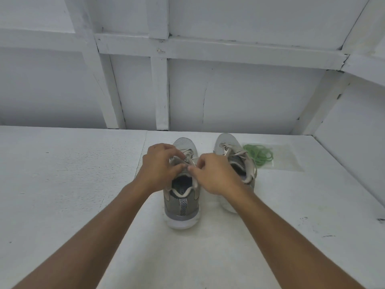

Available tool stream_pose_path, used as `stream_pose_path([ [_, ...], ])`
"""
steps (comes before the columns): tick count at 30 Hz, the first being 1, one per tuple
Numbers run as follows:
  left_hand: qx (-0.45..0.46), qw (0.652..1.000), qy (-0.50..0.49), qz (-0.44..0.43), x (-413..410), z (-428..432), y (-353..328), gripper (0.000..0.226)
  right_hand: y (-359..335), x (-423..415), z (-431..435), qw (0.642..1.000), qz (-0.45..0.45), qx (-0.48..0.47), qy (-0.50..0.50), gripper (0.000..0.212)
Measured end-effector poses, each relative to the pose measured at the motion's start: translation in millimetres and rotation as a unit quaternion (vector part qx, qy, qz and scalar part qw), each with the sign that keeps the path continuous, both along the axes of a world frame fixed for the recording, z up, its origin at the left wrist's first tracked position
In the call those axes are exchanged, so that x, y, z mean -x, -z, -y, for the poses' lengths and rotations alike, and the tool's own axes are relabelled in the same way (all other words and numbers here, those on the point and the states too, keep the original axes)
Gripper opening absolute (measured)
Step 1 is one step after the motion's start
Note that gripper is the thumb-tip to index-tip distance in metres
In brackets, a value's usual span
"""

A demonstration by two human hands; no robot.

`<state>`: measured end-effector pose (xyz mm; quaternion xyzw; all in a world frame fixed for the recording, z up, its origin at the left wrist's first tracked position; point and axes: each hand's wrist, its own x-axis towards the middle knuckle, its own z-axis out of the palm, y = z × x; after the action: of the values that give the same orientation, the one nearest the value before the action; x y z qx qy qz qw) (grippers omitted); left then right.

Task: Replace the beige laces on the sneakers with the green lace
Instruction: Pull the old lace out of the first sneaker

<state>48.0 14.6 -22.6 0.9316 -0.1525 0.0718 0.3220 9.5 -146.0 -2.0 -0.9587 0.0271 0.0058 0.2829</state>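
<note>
A white-painted wall (239,90) of boards and battens rises behind a white bench (62,184), whose surface shows a few dark scuffs near its right edge. Two grey sneakers stand side by side on the bench with their heels toward the person. The left sneaker (181,207) is nearer, and its striped heel tab and dark opening are plainly in view. The right sneaker (227,140) stands just beside it, partly hidden behind the right forearm. Both hands meet over the left sneaker's tongue. The left hand (159,165) comes in from the left with its fingers (174,152) curled over the top of the lacing and its thumb beneath, pinching the beige lace (188,159). The right hand (214,177) comes in from the right, and its thumb and forefinger are closed on the same lace just above the shoe's opening. The fingertips of the two hands almost touch, with the lace bunched between them. The second beige lace (251,172) hangs loose down the outer side of the right sneaker. The green lace (259,154) lies in a loose coil on a clear plastic bag (289,161), flat on the bench just to the right of the right sneaker. It is well apart from both hands, and neither touches it.
</note>
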Motion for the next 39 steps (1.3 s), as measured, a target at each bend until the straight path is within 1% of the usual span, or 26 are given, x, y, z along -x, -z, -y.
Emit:
stream_pose_path([
  [3, -0.103, 0.994, 0.021, 0.002, -0.4, 6.8, -7.3, 0.028, 14.2, 2.2, -2.1, 0.999, 0.02, -0.023, 0.041, 0.029],
  [5, -0.136, 0.99, 0.033, 0.008, -1.5, 10.6, -9.0, 0.031, 19.9, 4.2, -3.9, 0.997, 0.03, -0.048, 0.057, 0.032],
  [8, -0.165, 0.985, 0.048, 0.011, -4.3, 13.3, -5.6, 0.031, 24.9, 8.4, -9.6, 0.995, 0.053, -0.059, 0.064, 0.035],
  [10, -0.165, 0.985, 0.053, 0.027, -5.7, 13.5, -3.5, 0.027, 26.4, 9.2, -11.5, 0.993, 0.07, -0.068, 0.073, 0.037],
  [12, -0.145, 0.987, 0.044, 0.057, -8.1, 10.3, -3.7, 0.021, 26.9, 10.3, -11.6, 0.991, 0.076, -0.076, 0.083, 0.038],
  [13, -0.125, 0.989, 0.025, 0.077, -10.3, 7.2, -4.7, 0.019, 26.5, 11.6, -11.3, 0.99, 0.076, -0.079, 0.087, 0.039],
  [15, -0.077, 0.99, -0.049, 0.107, -16.8, -2.1, -7.8, 0.017, 25.1, 13.8, -11.2, 0.99, 0.074, -0.082, 0.09, 0.042],
  [17, -0.058, 0.986, -0.121, 0.101, -23.3, -11.3, -11.1, 0.018, 23.0, 15.5, -12.1, 0.99, 0.066, -0.077, 0.095, 0.046],
  [19, -0.061, 0.985, -0.146, 0.074, -25.5, -15.5, -11.7, 0.02, 22.0, 15.7, -12.4, 0.991, 0.062, -0.076, 0.095, 0.045],
  [21, -0.044, 0.991, -0.118, 0.054, -21.2, -12.7, -12.5, 0.032, 23.3, 14.8, -12.8, 0.99, 0.063, -0.078, 0.096, 0.044],
  [23, -0.036, 0.996, -0.044, 0.073, -13.7, -5.6, -13.4, 0.041, 25.7, 14.3, -12.5, 0.989, 0.065, -0.083, 0.1, 0.044],
  [26, -0.099, 0.987, 0.069, 0.103, -4.4, 9.5, -6.9, 0.029, 28.2, 13.6, -11.6, 0.989, 0.067, -0.09, 0.102, 0.043],
  [28, -0.149, 0.979, 0.091, 0.107, -2.1, 16.7, -1.6, 0.02, 29.0, 13.3, -11.4, 0.989, 0.073, -0.088, 0.098, 0.043],
  [32, -0.169, 0.978, 0.064, 0.106, -7.4, 18.6, -4.6, 0.018, 32.5, 11.7, -11.4, 0.989, 0.069, -0.083, 0.098, 0.045],
  [36, -0.122, 0.983, -0.022, 0.138, -17.9, 3.5, -22.0, 0.014, 34.4, 10.7, -11.1, 0.989, 0.06, -0.094, 0.097, 0.041],
  [39, -0.094, 0.985, -0.073, 0.127, -26.3, -5.8, -26.8, 0.015, 32.7, 12.4, -10.9, 0.99, 0.059, -0.09, 0.095, 0.039],
])
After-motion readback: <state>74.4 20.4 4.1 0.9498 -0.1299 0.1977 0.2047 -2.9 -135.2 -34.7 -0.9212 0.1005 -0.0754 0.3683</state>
